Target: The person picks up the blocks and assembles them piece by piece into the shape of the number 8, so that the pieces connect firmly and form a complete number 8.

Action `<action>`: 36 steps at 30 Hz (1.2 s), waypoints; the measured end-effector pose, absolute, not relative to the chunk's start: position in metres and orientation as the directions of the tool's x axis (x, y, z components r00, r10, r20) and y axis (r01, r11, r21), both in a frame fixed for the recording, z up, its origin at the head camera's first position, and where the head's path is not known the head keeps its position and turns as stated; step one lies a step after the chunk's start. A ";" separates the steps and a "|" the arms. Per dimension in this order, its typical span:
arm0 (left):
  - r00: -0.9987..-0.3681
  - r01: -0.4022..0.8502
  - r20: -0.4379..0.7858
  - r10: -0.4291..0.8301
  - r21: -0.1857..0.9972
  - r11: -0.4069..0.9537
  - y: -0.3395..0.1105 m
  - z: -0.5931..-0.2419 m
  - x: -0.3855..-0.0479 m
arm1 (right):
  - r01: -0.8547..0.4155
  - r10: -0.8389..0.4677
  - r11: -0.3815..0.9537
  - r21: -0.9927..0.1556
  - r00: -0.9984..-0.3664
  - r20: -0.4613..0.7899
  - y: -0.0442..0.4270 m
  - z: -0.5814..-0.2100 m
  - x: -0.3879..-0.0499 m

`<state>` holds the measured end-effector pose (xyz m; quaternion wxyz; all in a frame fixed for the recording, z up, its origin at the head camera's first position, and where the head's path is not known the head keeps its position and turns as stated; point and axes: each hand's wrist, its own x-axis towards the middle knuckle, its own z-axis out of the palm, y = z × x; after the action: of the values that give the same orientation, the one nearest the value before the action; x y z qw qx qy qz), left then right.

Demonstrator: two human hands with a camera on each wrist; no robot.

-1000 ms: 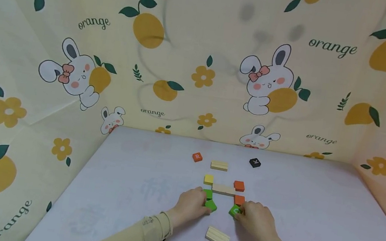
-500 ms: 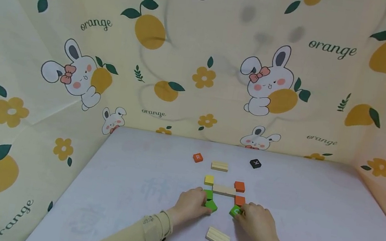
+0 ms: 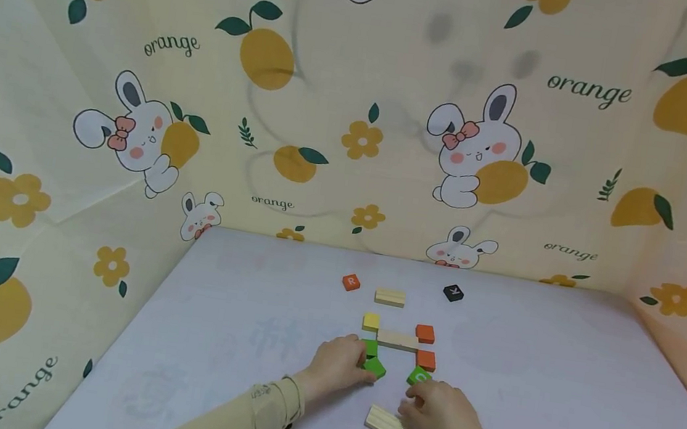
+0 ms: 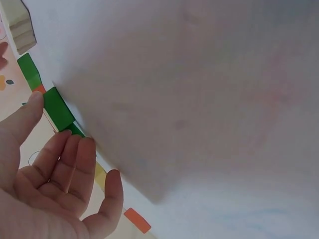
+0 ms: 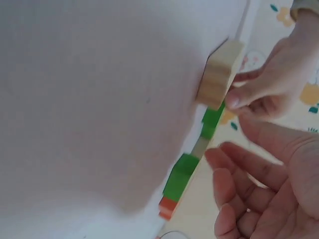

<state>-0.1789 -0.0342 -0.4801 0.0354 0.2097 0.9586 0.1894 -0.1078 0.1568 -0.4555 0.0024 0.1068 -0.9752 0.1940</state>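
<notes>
Pinching a green, boxy, painted-looking block (image 3: 374, 370) in the left hand (image 3: 334, 367), with empty, relaxed right hand (image 3: 442, 417) just beside a pale, oblong wooden block (image 3: 384, 424) nearest the person, likely light, stiff, best gripped by its long sides.

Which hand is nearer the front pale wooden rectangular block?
Right: the right hand at the right end of that wooden block; the left hand farther away, holding a green square block.

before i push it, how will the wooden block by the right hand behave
The wooden block is likely stiff: straight edges. Flat sides suggest it should slide, not roll. Its lines hint at planks that might separate.
</notes>
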 end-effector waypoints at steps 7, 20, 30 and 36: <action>-0.909 0.390 0.017 0.417 0.394 0.833 -0.035 -0.481 -0.180 | -0.371 -0.365 0.856 -0.360 -0.927 0.088 0.152 -0.453 -0.096; -0.905 0.397 0.020 0.424 0.392 0.830 -0.036 -0.482 -0.180 | -0.396 -0.390 0.874 -0.281 -0.917 0.081 0.147 -0.465 -0.094; -0.902 0.406 0.022 0.432 0.384 0.829 -0.037 -0.482 -0.180 | -0.350 -0.329 0.925 -0.145 -0.932 0.149 0.144 -0.464 -0.105; -0.897 0.414 0.026 0.440 0.396 0.820 -0.038 -0.480 -0.179 | -0.305 -0.284 0.940 -0.150 -0.948 0.146 0.144 -0.462 -0.109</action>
<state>-0.1788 -0.0379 -0.4799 0.0333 0.2241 0.9533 0.1998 -0.1093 0.1436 -0.4615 0.0615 0.1498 -0.9831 0.0855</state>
